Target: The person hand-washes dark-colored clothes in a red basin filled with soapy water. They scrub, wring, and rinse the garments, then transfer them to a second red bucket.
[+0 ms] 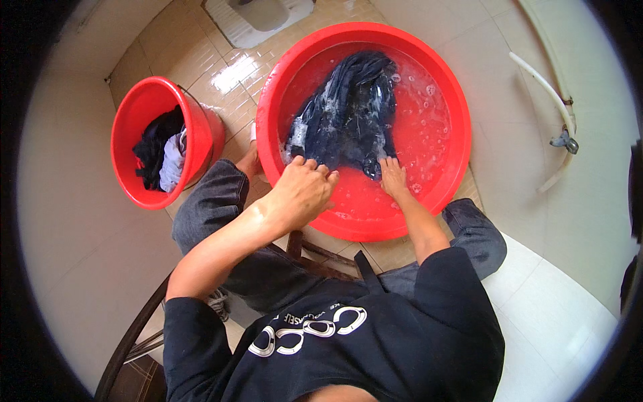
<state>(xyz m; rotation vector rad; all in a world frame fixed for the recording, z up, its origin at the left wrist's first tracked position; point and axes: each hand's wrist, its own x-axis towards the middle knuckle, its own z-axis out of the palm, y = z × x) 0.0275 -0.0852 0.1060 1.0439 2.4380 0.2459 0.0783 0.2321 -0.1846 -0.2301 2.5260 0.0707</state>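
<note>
A large round red plastic basin point(364, 231) stands on the floor between my knees, with soapy water in it. In the water lies a wet dark blue garment point(346, 110), bunched at its far end and streaked with white suds. My left hand point(304, 191) is over the basin's near left part, at the garment's lower left edge, fingers curled; the fingertips are partly hidden, so its grip is unclear. My right hand point(393, 176) touches the garment's lower right corner at the water; whether it grips the cloth cannot be told.
A red bucket point(206, 135) with black and pale grey clothes point(173, 161) stands left of the basin. A squat toilet point(261, 15) is set in the tiled floor beyond. A white hose point(545, 85) and a metal tap point(563, 142) are at the right wall.
</note>
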